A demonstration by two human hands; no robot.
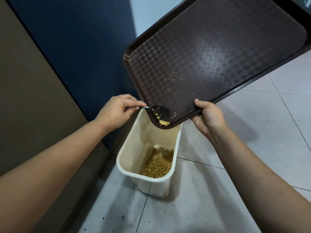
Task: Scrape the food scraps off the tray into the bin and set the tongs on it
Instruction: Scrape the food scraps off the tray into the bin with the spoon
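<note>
A dark brown checkered tray [210, 52] is tilted, its lowest corner hanging over a cream bin [175, 147]. My right hand [207, 117] grips the tray's lower edge. My left hand [116, 109] pinches the handle of black tongs [159, 109], whose tip lies on the tray near the low corner. A small heap of yellow scraps [164, 122] sits in that corner, with fine crumbs scattered higher up. Brown-yellow scraps [159, 163] cover the bin's bottom.
The bin stands on a pale tiled floor [252, 132] against a dark blue panel [75, 39] and a brown wall [25, 81] at left. Dark specks dot the tiles in front of the bin.
</note>
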